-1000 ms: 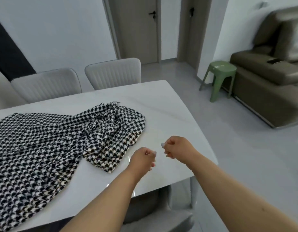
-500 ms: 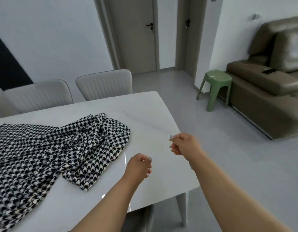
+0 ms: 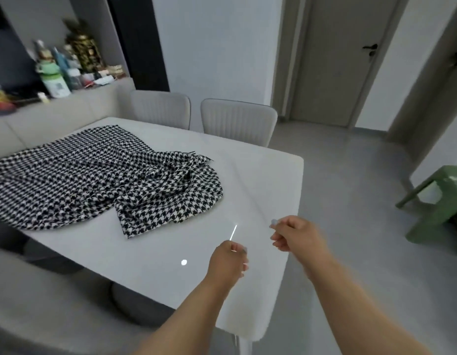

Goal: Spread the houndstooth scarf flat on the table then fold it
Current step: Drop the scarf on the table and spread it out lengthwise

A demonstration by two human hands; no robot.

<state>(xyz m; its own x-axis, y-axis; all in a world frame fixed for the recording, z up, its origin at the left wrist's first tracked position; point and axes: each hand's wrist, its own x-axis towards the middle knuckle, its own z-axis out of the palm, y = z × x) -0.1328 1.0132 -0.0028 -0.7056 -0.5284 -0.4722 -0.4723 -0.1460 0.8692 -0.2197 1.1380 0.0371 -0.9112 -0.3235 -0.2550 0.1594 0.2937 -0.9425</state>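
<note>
Lying rumpled, woven houndstooth scarf [image 3: 99, 175] drapes glossy white table [image 3: 260, 180].

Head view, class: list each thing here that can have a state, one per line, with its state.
Scarf: lying on the table, rumpled and bunched at its right end, not yet flat or folded.
Left hand: fingers curled, holding nothing, above the table.
Right hand: fingers curled, holding nothing, clear of the scarf.
Door: closed.
Chairs: pushed in at the table's far side.
</note>
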